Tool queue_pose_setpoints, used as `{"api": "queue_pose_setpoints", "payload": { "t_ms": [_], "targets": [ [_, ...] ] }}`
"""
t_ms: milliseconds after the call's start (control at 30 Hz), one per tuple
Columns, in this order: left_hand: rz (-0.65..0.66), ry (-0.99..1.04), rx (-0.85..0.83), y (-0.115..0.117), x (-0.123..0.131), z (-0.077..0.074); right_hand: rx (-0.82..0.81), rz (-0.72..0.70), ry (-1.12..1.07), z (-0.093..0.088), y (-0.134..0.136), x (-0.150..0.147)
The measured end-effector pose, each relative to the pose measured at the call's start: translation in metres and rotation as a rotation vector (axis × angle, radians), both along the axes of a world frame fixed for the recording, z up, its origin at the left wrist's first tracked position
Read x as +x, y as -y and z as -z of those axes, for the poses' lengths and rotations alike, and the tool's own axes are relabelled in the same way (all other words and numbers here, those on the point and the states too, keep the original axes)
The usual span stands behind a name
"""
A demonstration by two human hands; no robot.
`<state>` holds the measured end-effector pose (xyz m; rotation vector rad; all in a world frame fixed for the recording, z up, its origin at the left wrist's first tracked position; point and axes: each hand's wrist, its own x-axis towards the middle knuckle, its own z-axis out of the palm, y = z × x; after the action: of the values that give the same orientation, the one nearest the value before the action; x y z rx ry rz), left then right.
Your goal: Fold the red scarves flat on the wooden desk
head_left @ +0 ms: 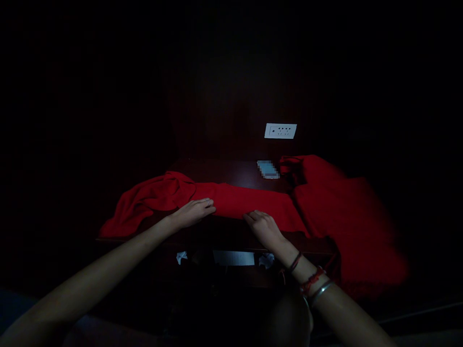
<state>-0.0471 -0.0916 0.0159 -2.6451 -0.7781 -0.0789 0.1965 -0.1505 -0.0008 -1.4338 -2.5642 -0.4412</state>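
Observation:
A long piece of red cloth (249,198) lies across a dark desk, flat in the middle and bunched up at its left end. My left hand (195,211) pinches the near edge of this cloth left of the middle; a ring shows on one finger. Farther right, my right hand (263,226) is at the same near edge, its fingers closed together on the fabric. Bracelets circle my right wrist. Another red cloth (336,207) lies to the right and hangs over the desk's front edge; whether it joins the first piece I cannot tell.
A phone (268,169) with a lit screen lies behind the cloth on the desk (224,171). Above it, a white socket plate (280,131) is set in the dark back wall. Crumpled white pieces (182,257) and a pale flat object (233,258) show below the desktop edge. The surroundings are very dark.

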Motion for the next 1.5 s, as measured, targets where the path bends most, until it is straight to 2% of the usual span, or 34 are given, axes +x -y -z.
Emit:
{"api": "queue_pose_setpoints", "payload": {
  "t_ms": [233,367,467,533,600,667,733,867,967,1033,1133,1200,1300,1367,1400,1500],
  "targets": [
    [0.003,-0.003,-0.123,0.003,-0.002,-0.004,-0.100,-0.033,-0.009,0.001,0.004,0.014],
    [0.077,0.069,-0.340,0.004,0.001,-0.021,-0.093,-0.061,-0.086,0.002,0.010,0.018],
    [0.100,0.228,-0.394,-0.014,0.007,-0.034,-0.094,-0.082,-0.191,0.001,0.012,0.020],
    [0.013,0.361,-0.295,-0.036,0.012,-0.035,-0.106,-0.070,-0.262,-0.003,0.008,0.021],
    [-0.126,0.405,-0.221,-0.062,0.015,-0.032,-0.132,-0.008,-0.323,-0.007,-0.001,0.023],
    [-0.282,0.316,-0.284,-0.085,0.016,-0.027,-0.204,0.086,-0.329,-0.009,-0.012,0.025],
    [-0.385,0.167,-0.416,-0.101,0.013,-0.024,-0.300,0.185,-0.265,-0.006,-0.022,0.029],
    [-0.425,0.020,-0.576,-0.114,-0.005,-0.026,-0.382,0.270,-0.158,0.006,-0.029,0.037],
    [-0.463,0.060,-0.568,-0.120,-0.020,-0.031,-0.380,0.259,-0.152,0.010,-0.028,0.040],
    [-0.505,0.156,-0.505,-0.123,-0.026,-0.034,-0.379,0.256,-0.141,0.009,-0.028,0.040],
    [-0.545,0.306,-0.365,-0.121,-0.022,-0.035,-0.370,0.251,-0.138,0.007,-0.027,0.039],
    [-0.545,0.367,-0.254,-0.109,-0.009,-0.030,-0.342,0.242,-0.148,0.006,-0.026,0.038],
    [-0.391,0.417,-0.096,-0.076,0.016,-0.013,-0.278,0.218,-0.171,0.007,-0.024,0.038],
    [-0.247,0.337,-0.178,-0.053,0.026,0.001,-0.250,0.200,-0.182,0.007,-0.022,0.038],
    [-0.243,0.275,-0.261,-0.044,0.028,0.008,-0.243,0.193,-0.181,0.007,-0.022,0.039],
    [-0.400,0.142,-0.447,-0.030,0.018,0.019,-0.257,0.189,-0.157,0.007,-0.022,0.042]
  ]
}}
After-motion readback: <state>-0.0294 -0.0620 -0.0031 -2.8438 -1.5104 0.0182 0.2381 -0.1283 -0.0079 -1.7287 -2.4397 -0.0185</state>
